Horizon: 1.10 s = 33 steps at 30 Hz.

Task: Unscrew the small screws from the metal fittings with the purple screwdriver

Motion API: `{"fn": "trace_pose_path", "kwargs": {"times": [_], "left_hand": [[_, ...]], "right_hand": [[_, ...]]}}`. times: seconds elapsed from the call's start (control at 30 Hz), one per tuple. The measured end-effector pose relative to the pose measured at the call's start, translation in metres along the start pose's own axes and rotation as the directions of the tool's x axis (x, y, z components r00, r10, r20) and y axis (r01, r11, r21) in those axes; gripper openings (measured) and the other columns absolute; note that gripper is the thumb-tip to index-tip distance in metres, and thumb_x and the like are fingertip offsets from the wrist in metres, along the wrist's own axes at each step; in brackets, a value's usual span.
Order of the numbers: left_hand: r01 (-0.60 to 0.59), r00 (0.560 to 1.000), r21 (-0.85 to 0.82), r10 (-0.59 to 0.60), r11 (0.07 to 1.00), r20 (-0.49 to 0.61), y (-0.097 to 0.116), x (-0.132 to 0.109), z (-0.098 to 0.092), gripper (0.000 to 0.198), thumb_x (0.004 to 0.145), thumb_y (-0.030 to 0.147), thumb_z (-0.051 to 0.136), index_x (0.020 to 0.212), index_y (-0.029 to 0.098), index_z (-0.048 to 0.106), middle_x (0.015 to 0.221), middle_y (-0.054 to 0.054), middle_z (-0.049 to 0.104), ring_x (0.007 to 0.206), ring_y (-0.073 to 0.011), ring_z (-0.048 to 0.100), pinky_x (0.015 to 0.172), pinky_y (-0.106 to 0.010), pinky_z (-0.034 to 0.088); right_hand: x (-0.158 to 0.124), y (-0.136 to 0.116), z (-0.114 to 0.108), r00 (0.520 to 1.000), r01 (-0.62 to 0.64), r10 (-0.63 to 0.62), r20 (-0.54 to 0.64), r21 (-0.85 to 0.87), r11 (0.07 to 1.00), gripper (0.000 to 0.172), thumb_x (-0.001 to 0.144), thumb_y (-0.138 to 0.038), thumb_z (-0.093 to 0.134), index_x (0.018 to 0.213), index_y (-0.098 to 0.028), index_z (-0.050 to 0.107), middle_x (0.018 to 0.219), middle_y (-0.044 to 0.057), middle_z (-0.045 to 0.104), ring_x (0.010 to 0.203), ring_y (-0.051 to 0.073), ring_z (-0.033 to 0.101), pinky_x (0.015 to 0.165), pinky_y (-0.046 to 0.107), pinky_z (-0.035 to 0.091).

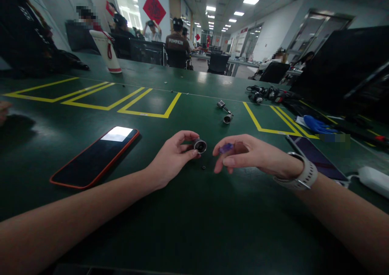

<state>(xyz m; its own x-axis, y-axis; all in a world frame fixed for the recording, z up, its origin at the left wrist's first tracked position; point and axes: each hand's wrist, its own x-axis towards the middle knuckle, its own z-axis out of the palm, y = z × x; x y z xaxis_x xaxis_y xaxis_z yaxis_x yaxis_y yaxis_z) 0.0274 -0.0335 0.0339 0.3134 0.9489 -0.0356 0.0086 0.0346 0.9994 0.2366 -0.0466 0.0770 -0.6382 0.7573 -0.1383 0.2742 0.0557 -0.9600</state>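
My left hand (pixel 174 155) grips a short round metal cylinder (pixel 199 146), its hollow end facing me. To its right, my right hand (pixel 243 153), with a watch on the wrist, curls its fingers around a small translucent purple piece (pixel 226 148); the kind of piece is unclear. A gap separates the two hands. On the green table just below the cylinder lies a tiny dark ring-like part (pixel 203 167). Farther back rest two more metal cylindrical parts, one the grey part (pixel 221 104) and one the open-ended part (pixel 227 118), with a thin dark piece between them.
A phone in an orange case (pixel 95 157) lies left of my left arm. Another phone (pixel 316 155) and a white charger (pixel 375 180) sit right. Blue gloves (pixel 319 125), dark metal parts (pixel 267 93) and a white cup (pixel 106 50) stand farther off. Another person's hand (pixel 4 111) shows at left.
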Motion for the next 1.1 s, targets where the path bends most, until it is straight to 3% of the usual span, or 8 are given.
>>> {"fn": "trace_pose_path", "kwargs": {"times": [0.07, 0.13, 0.23, 0.4, 0.87, 1.1], "left_hand": [[0.016, 1.0, -0.045, -0.017, 0.999, -0.026, -0.001, 0.002, -0.001, 0.034, 0.073, 0.003, 0.061, 0.103, 0.017, 0.055, 0.108, -0.004, 0.062, 0.092, -0.0157, 0.064, 0.09, -0.035, 0.05], [0.022, 0.998, -0.084, -0.026, 0.996, -0.054, -0.003, 0.005, -0.002, 0.037, 0.071, 0.004, 0.064, 0.104, 0.018, 0.056, 0.107, -0.004, 0.064, 0.095, -0.0158, 0.063, 0.093, -0.035, 0.048], [0.023, 0.996, -0.109, -0.032, 0.994, -0.087, -0.007, 0.008, -0.004, 0.039, 0.07, 0.005, 0.067, 0.106, 0.018, 0.058, 0.109, -0.004, 0.065, 0.098, -0.0154, 0.062, 0.097, -0.034, 0.045], [0.032, 0.994, -0.14, -0.046, 0.99, -0.095, -0.009, 0.01, -0.005, 0.04, 0.07, 0.002, 0.065, 0.106, 0.019, 0.06, 0.106, -0.003, 0.067, 0.096, -0.0143, 0.063, 0.096, -0.032, 0.045], [0.043, 0.994, -0.146, -0.057, 0.988, -0.092, -0.01, 0.011, -0.005, 0.038, 0.069, -0.001, 0.064, 0.101, 0.02, 0.063, 0.099, 0.0, 0.069, 0.09, -0.0126, 0.064, 0.09, -0.029, 0.048], [0.091, 0.988, -0.221, -0.116, 0.971, -0.102, -0.005, 0.01, -0.002, 0.036, 0.069, -0.003, 0.063, 0.099, 0.018, 0.066, 0.093, -0.002, 0.071, 0.087, -0.0135, 0.066, 0.09, -0.029, 0.049]], "right_hand": [[0.0, 0.001, -0.001, 0.993, 0.099, -0.096, -0.062, 0.046, 0.994, 0.016, 0.082, -0.028, 0.06, 0.094, -0.017, 0.06, 0.084, 0.006, 0.071, 0.074, 0.015, 0.064, 0.064, 0.027, 0.048], [0.001, 0.005, 0.0, 0.951, 0.232, -0.217, -0.221, 0.043, 0.972, 0.011, 0.085, -0.029, 0.057, 0.084, -0.018, 0.058, 0.07, 0.002, 0.069, 0.064, 0.013, 0.063, 0.061, 0.025, 0.047], [0.006, 0.015, 0.004, 0.896, 0.302, -0.271, -0.351, 0.035, 0.953, 0.024, 0.088, -0.035, 0.053, 0.071, -0.018, 0.055, 0.053, -0.003, 0.059, 0.05, 0.009, 0.057, 0.05, 0.021, 0.042], [0.009, 0.021, 0.012, 0.904, 0.234, -0.243, -0.35, -0.068, 0.97, 0.037, 0.089, -0.039, 0.05, 0.06, -0.016, 0.056, 0.048, -0.004, 0.053, 0.044, 0.007, 0.05, 0.045, 0.02, 0.039], [0.01, 0.015, 0.02, 0.942, 0.115, -0.182, -0.284, -0.238, 0.965, 0.036, 0.09, -0.035, 0.047, 0.061, -0.016, 0.053, 0.049, -0.005, 0.052, 0.045, 0.006, 0.049, 0.048, 0.019, 0.04], [0.012, 0.021, 0.022, 0.945, 0.107, -0.145, -0.293, -0.141, 0.984, 0.039, 0.089, -0.04, 0.048, 0.058, -0.017, 0.051, 0.045, -0.006, 0.049, 0.04, 0.006, 0.046, 0.043, 0.019, 0.037]]}}
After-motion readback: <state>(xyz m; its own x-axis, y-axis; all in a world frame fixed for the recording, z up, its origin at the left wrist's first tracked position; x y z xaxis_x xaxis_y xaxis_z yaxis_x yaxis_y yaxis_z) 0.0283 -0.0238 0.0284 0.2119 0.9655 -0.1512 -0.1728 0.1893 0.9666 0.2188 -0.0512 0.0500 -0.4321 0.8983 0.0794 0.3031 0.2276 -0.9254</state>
